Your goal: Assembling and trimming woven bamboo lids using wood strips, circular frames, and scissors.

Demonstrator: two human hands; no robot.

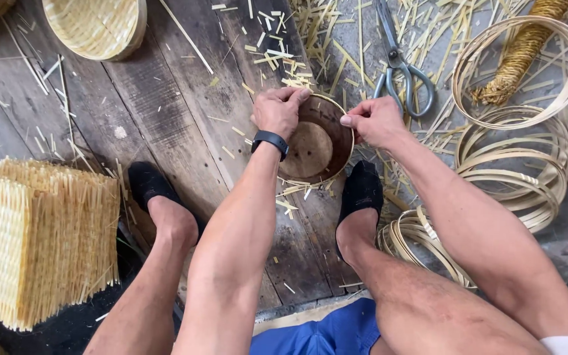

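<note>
A round wooden mould (317, 148) with a thin bamboo hoop around its rim sits on the plank floor between my feet. My left hand (279, 110), with a black band on the wrist, presses closed fingers on the mould's upper left rim. On the right rim my right hand (374, 120) pinches the bamboo strip. Both hands grip the same ring from opposite sides.
Grey-handled scissors (399, 69) lie just above my right hand among several bamboo offcuts. Coiled bamboo hoops (517, 158) and a twisted fibre bundle (520, 52) lie to the right. A woven bamboo block (37, 240) stands at left, a woven basket (96, 26) at top left.
</note>
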